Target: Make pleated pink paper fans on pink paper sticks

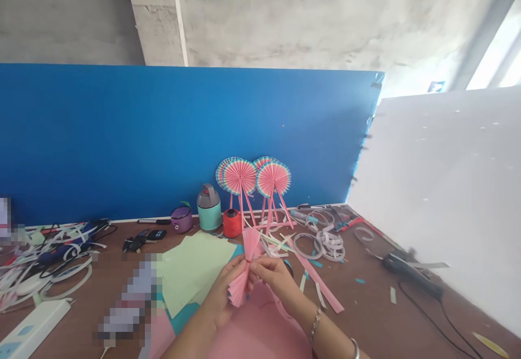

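A pleated pink paper fan piece point(245, 267), pinched at its waist like a bow tie, is held above the brown table point(366, 305). My left hand point(222, 294) is closed round its lower half. My right hand point(272, 275) pinches the middle of it with the fingertips; a bracelet sits on that wrist. Pale green sheets point(191, 269) and pink paper point(260, 332) lie under the hands. Several finished round pink-and-teal paper fans point(254, 177) on pink sticks lean against the blue board point(163, 136) behind.
A grey-and-teal jar point(209, 208), a purple pot point(181, 219) and a red thread spool point(232, 223) stand at the back. Tape rings and paper strips point(325, 242) lie right. A glue gun with cable point(411, 272) lies by the white panel. Cables and strips point(49, 256) clutter the left.
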Available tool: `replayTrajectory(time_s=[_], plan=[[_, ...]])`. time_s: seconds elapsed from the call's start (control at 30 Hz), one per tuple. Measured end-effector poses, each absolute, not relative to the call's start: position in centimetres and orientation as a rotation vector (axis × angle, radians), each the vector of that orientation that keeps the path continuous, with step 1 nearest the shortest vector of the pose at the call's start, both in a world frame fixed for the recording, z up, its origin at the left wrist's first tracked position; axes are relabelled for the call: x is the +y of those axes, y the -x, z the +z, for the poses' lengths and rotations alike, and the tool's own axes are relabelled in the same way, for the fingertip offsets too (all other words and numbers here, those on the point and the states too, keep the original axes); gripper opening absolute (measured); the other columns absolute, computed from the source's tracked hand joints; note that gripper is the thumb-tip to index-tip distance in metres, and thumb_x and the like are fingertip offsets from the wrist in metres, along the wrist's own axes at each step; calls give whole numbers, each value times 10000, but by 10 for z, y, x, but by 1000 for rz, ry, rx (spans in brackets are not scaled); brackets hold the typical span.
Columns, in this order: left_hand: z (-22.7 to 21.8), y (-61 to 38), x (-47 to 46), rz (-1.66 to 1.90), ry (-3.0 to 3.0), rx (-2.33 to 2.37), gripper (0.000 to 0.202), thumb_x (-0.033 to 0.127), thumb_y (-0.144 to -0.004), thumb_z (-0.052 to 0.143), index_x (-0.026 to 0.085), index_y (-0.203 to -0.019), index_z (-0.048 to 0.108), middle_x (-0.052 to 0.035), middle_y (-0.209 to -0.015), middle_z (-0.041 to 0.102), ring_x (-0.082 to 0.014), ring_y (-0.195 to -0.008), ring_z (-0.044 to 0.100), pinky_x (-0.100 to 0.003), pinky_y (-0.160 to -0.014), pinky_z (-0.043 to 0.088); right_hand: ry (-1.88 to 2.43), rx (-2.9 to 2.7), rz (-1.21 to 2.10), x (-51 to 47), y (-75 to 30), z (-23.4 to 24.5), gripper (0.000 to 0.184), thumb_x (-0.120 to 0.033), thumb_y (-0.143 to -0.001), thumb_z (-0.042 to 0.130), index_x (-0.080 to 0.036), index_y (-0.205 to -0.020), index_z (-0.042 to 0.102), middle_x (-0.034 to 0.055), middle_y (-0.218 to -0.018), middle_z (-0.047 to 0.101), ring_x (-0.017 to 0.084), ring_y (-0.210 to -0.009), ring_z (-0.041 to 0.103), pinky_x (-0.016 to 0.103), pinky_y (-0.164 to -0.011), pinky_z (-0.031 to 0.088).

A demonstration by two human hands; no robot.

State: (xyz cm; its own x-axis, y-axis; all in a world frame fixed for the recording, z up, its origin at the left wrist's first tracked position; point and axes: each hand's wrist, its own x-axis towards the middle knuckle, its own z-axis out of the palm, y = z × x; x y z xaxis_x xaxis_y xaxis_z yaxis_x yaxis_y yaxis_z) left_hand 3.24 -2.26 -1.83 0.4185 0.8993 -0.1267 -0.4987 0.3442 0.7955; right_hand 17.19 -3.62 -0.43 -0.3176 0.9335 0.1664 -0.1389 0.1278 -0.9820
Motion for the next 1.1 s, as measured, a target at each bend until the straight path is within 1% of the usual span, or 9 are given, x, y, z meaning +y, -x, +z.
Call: replayTrajectory(time_s=[0.23,0.43,0.57,0.63,0.7,0.8,0.9,1.0,1.1], plan=[[-16,-32,-26,861,-710,553,481,309,-763,691,186,-1198,525,21,-579,571,-42,-393,453,-150,-399,296,812,-1191,1615,-35,-176,-13,186,-298,-729,661,-151,-651,576,-15,-547,592,111,-521,542,227,-558,352],[-16,-33,-27,845,-703,473,395,291,-780,673,199,-1143,549,36,-573,538,-22,-396,387,-149,-411,251,689,-1088,1704,-34,-174,-13,249,-354,-692,699,-142,-670,572,9,-580,599,114,-523,529,257,-600,402],[-17,-34,-27,853,-702,463,277,265,-783,664,168,-1035,598,39,-551,522,-23,-397,377,-153,-418,264,765,-1138,1635,-32,-175,-13,304,-417,-685,706,-152,-646,562,-10,-563,565,104,-525,506,244,-589,385],[-18,-34,-26,876,-708,498,220,269,-763,681,141,-931,618,23,-576,548,-28,-407,405,-161,-422,285,889,-1237,1513,-29,-178,-14,330,-459,-719,668,-155,-639,569,-20,-554,541,100,-526,479,237,-576,369],[-19,-32,-24,927,-705,563,215,287,-740,696,123,-857,621,-1,-622,587,-42,-441,457,-171,-438,324,1080,-1355,1277,-27,-182,-16,348,-480,-760,614,-158,-635,574,-21,-556,518,105,-534,456,238,-560,356],[-19,-31,-22,1011,-680,677,263,312,-719,695,119,-879,617,-30,-689,633,-81,-520,529,-192,-478,380,1260,-1516,759,-25,-186,-20,229,-386,-798,571,-174,-711,573,-5,-633,538,128,-579,463,245,-546,351],[-16,-31,-22,1013,-691,774,252,342,-708,676,139,-835,596,-26,-643,631,-116,-525,541,-220,-474,387,1113,-1749,341,-25,-187,-24,78,-247,-824,505,-197,-821,565,26,-738,570,163,-679,507,262,-587,379],[-12,-35,-24,1012,-700,759,245,361,-695,682,160,-685,544,10,-554,562,-106,-496,509,-221,-477,369,968,-1933,128,-26,-186,-26,159,-171,-859,426,-211,-899,574,50,-809,586,181,-763,529,283,-650,399],[-12,-39,-28,1047,-652,702,296,363,-652,722,170,-619,499,40,-536,519,-79,-474,470,-211,-487,360,962,-2007,43,-26,-184,-25,196,-149,-878,404,-214,-932,580,54,-845,592,181,-776,530,290,-663,397]])
